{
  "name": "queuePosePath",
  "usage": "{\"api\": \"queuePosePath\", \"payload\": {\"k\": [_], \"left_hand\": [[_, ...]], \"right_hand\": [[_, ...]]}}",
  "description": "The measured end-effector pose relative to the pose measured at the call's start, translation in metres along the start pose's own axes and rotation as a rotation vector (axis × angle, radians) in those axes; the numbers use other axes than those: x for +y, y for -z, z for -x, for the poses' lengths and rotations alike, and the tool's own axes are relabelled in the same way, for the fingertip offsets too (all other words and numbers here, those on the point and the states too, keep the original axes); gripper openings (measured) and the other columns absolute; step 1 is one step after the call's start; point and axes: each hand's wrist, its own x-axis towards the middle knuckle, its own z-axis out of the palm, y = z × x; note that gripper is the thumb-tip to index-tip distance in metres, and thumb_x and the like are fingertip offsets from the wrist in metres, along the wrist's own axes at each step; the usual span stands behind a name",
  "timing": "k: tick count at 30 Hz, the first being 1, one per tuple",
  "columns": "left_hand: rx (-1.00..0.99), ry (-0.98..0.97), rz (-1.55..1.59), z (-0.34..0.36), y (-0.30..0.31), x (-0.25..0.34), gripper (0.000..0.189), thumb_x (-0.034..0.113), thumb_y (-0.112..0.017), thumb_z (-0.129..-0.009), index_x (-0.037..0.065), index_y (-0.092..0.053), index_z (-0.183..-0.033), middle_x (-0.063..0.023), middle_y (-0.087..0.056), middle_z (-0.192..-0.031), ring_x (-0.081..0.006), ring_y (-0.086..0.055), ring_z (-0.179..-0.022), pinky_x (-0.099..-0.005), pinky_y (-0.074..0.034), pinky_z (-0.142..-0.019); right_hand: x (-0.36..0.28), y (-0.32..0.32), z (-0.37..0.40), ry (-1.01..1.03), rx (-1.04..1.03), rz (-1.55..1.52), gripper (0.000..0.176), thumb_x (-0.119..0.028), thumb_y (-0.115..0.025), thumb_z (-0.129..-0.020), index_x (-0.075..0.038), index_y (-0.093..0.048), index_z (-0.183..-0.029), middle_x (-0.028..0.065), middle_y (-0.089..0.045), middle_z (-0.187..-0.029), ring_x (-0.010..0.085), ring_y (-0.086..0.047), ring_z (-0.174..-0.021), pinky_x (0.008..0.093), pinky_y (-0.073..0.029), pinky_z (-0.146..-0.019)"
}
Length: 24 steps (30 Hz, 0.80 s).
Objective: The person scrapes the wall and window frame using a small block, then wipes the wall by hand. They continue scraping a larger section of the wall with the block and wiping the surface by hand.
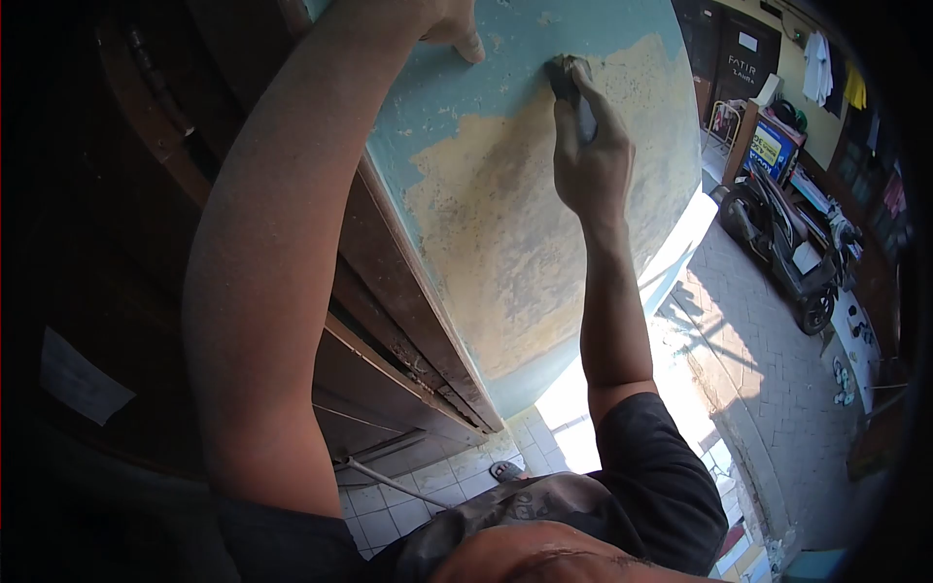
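A wall (544, 243) stands in front of me, its blue paint gone from a broad patch that shows pale yellow and grey underneath. My right hand (598, 151) is closed around a scraper (585, 119), whose dark end meets the wall near the upper border of the bare patch. At the top edge of the view, my left hand (455, 29) touches the blue paint with a finger stretched out; most of that hand is cut off by the frame. Nothing shows in its visible part.
A brown wooden door frame (418, 291) borders the wall on the left. Below are white floor tiles (394, 510) and a sandal (505, 471). Over the paved lane at right stand a motorbike (792, 243) and a shelf (773, 141), with hanging clothes (818, 68) above.
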Motion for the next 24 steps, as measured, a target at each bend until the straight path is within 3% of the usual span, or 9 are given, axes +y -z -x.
{"api": "queuePosePath", "payload": {"k": [1,6,10,14,15,18,20,23,24], "left_hand": [[-0.015,-0.001,-0.008,0.002,0.003,0.002,0.124,0.049,-0.086,-0.075,0.035,-0.004,-0.167,-0.0066,0.017,-0.173,-0.0436,0.019,-0.156,-0.0766,0.005,-0.119],[0.048,-0.009,-0.004,-0.003,-0.004,-0.007,0.122,0.05,-0.085,-0.076,0.035,-0.004,-0.167,-0.0062,0.017,-0.174,-0.0439,0.019,-0.156,-0.0778,0.006,-0.118],[-0.02,-0.027,0.006,0.0,0.0,-0.002,0.121,0.05,-0.084,-0.077,0.035,-0.004,-0.167,-0.0059,0.019,-0.173,-0.0439,0.02,-0.156,-0.0785,0.006,-0.117],[-0.033,-0.008,-0.019,-0.001,0.003,-0.002,0.12,0.049,-0.083,-0.078,0.035,-0.004,-0.167,-0.0067,0.02,-0.173,-0.0442,0.021,-0.156,-0.0786,0.006,-0.117],[-0.021,-0.004,-0.021,-0.002,0.003,-0.003,0.12,0.049,-0.083,-0.078,0.035,-0.004,-0.167,-0.0067,0.02,-0.173,-0.0442,0.021,-0.156,-0.0786,0.006,-0.117],[-0.04,-0.018,-0.002,-0.007,0.006,0.0,0.12,0.049,-0.083,-0.079,0.034,-0.003,-0.167,-0.0071,0.021,-0.172,-0.0443,0.021,-0.156,-0.0789,0.006,-0.117],[-0.301,-0.031,0.004,-0.021,0.019,-0.005,0.122,0.05,-0.084,-0.078,0.034,-0.002,-0.167,-0.0067,0.021,-0.172,-0.0443,0.021,-0.156,-0.0791,0.005,-0.117],[-0.017,-0.018,-0.024,-0.002,0.001,-0.001,0.123,0.051,-0.084,-0.077,0.034,-0.002,-0.167,-0.0066,0.021,-0.172,-0.0442,0.021,-0.156,-0.0792,0.005,-0.117],[-0.007,-0.015,-0.026,-0.001,0.002,-0.002,0.123,0.051,-0.084,-0.077,0.034,-0.002,-0.167,-0.0066,0.021,-0.172,-0.0442,0.021,-0.156,-0.0792,0.005,-0.117]], "right_hand": [[-0.022,0.011,-0.017,-0.187,-0.099,0.026,0.039,-0.018,-0.067,-0.097,-0.008,-0.068,-0.135,0.0232,-0.07,-0.125,0.0405,-0.07,-0.112,0.0441,-0.055,-0.092],[0.004,0.012,0.04,0.025,-0.064,0.115,0.039,-0.018,-0.066,-0.097,-0.006,-0.067,-0.135,0.0236,-0.069,-0.127,0.0385,-0.07,-0.115,0.0437,-0.055,-0.096],[-0.013,0.022,-0.015,-0.208,-0.13,0.043,0.038,-0.018,-0.066,-0.097,-0.007,-0.069,-0.133,0.0253,-0.071,-0.12,0.0402,-0.072,-0.108,0.0439,-0.056,-0.093],[-0.005,0.022,0.03,-0.061,-0.14,0.165,0.039,-0.015,-0.067,-0.096,-0.009,-0.068,-0.135,0.0225,-0.072,-0.107,0.0378,-0.074,-0.096,0.0439,-0.057,-0.087],[-0.002,0.017,0.032,-0.019,-0.087,0.134,0.04,-0.014,-0.067,-0.096,-0.011,-0.068,-0.136,0.0229,-0.072,-0.107,0.0385,-0.074,-0.096,0.0439,-0.057,-0.086],[-0.003,0.018,-0.002,-0.158,-0.11,0.083,0.04,-0.014,-0.067,-0.096,-0.011,-0.068,-0.136,0.0246,-0.071,-0.116,0.0406,-0.072,-0.103,0.0434,-0.057,-0.09],[-0.018,0.028,-0.027,-0.243,-0.169,0.068,0.04,-0.015,-0.066,-0.097,-0.009,-0.067,-0.136,0.0256,-0.069,-0.126,0.0414,-0.071,-0.108,0.0434,-0.056,-0.093],[0.014,0.02,0.016,-0.044,-0.088,0.134,0.04,-0.016,-0.065,-0.098,-0.006,-0.065,-0.137,0.0246,-0.069,-0.128,0.0402,-0.07,-0.114,0.0417,-0.055,-0.097],[0.012,0.022,0.024,-0.065,-0.103,0.1,0.041,-0.015,-0.063,-0.098,-0.003,-0.064,-0.138,0.0235,-0.068,-0.131,0.0376,-0.068,-0.12,0.04,-0.053,-0.101]]}}
